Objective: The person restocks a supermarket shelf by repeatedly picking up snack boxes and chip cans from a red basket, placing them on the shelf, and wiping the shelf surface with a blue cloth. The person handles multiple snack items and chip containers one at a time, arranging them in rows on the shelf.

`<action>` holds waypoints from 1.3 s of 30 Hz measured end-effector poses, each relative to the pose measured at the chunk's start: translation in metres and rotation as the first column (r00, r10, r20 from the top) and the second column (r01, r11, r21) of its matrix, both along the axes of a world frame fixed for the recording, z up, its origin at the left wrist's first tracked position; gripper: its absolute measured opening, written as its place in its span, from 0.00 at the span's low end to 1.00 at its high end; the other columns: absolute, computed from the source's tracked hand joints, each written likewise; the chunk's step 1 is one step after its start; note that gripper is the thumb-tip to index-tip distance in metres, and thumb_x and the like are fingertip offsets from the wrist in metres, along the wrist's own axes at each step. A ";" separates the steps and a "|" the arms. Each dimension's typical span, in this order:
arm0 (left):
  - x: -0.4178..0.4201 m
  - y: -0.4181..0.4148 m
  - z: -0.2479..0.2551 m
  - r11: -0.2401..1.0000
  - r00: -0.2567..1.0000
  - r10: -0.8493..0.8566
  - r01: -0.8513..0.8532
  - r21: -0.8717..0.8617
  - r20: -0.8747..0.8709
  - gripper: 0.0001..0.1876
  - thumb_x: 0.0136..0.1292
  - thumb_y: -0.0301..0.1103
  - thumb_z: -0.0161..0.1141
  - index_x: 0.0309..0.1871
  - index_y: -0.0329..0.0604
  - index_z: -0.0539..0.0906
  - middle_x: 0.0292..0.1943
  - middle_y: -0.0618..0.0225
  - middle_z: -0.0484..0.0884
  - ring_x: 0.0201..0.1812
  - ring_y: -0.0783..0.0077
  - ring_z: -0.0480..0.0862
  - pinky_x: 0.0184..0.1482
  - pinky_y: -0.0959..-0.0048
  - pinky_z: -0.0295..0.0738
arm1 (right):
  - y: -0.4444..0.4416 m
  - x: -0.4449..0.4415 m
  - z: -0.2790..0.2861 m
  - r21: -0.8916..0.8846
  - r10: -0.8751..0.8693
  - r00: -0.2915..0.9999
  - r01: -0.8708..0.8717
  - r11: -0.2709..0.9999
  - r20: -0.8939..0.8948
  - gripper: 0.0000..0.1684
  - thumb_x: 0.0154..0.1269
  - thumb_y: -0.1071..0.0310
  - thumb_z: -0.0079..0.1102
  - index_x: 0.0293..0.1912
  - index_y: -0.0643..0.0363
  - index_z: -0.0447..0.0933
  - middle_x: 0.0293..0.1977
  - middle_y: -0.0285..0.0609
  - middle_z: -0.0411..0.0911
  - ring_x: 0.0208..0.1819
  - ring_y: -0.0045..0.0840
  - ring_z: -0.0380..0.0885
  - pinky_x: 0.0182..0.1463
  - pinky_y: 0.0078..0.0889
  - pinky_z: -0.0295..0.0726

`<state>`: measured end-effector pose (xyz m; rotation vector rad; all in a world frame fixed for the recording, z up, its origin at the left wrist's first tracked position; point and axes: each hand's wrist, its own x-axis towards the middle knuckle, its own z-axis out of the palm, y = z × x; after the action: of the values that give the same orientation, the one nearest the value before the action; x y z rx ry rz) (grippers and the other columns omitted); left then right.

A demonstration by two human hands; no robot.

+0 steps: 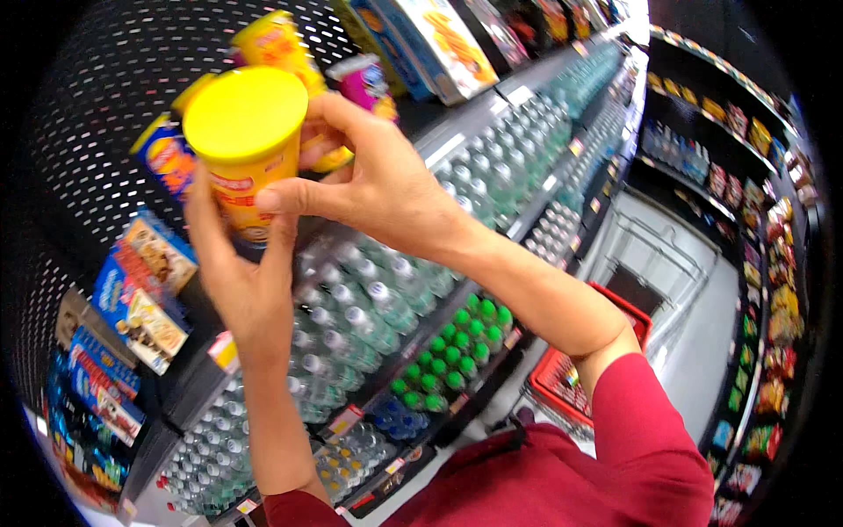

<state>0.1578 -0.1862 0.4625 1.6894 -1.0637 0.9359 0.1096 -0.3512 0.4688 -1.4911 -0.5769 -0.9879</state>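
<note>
A yellow canister with a smooth yellow lid (245,110) is raised upright in front of the shelf. My left hand (247,290) grips its lower part from below, fingers and thumb on either side. My right hand (388,184) holds it from the right, with the thumb on the front wall and the fingers partly hidden behind it. Red printing marks the canister's side. Behind it on the top shelf are a yellow snack container (276,43), a blue and orange pack (164,158) and a purple canister (363,82).
Blue cookie boxes (141,303) stand left along the top shelf. Lower shelves hold rows of clear bottles (362,296) and green-capped bottles (454,349). A red shopping basket (560,385) sits at lower right by a metal cart frame (658,244). Packaged goods (780,309) line the facing shelves.
</note>
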 end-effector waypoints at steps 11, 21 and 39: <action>-0.086 -0.120 -0.134 0.849 0.876 -0.415 0.470 0.242 -0.246 0.44 0.60 0.27 0.75 0.79 0.40 0.65 0.73 0.53 0.72 0.70 0.53 0.73 0.70 0.57 0.69 | -0.109 -0.153 -0.125 0.061 -0.320 0.852 0.377 0.924 -0.414 0.58 0.51 0.55 0.86 0.73 0.66 0.63 0.62 0.50 0.73 0.65 0.32 0.76 0.59 0.32 0.84; -0.134 -0.145 -0.286 0.499 0.706 -0.357 0.698 0.514 -0.611 0.39 0.65 0.32 0.71 0.77 0.38 0.66 0.71 0.48 0.72 0.71 0.46 0.72 0.73 0.55 0.65 | -0.153 -0.279 -0.417 -0.293 -0.556 0.107 0.759 0.581 -0.824 0.45 0.53 0.61 0.80 0.65 0.64 0.66 0.56 0.58 0.77 0.61 0.43 0.79 0.66 0.42 0.77; -0.082 -0.062 -0.232 0.748 0.781 -0.162 0.496 0.442 -0.603 0.25 0.70 0.31 0.66 0.70 0.42 0.76 0.62 0.53 0.80 0.63 0.49 0.80 0.66 0.59 0.74 | -0.119 -0.336 -0.728 -0.720 -0.695 -0.199 0.264 0.641 -0.691 0.43 0.41 0.62 0.87 0.58 0.59 0.77 0.53 0.63 0.79 0.56 0.56 0.79 0.59 0.52 0.81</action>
<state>0.0754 -0.2485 0.2310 1.9703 -1.2783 -0.1618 -0.2267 -0.4699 -0.2590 -2.3535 1.1522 -0.0629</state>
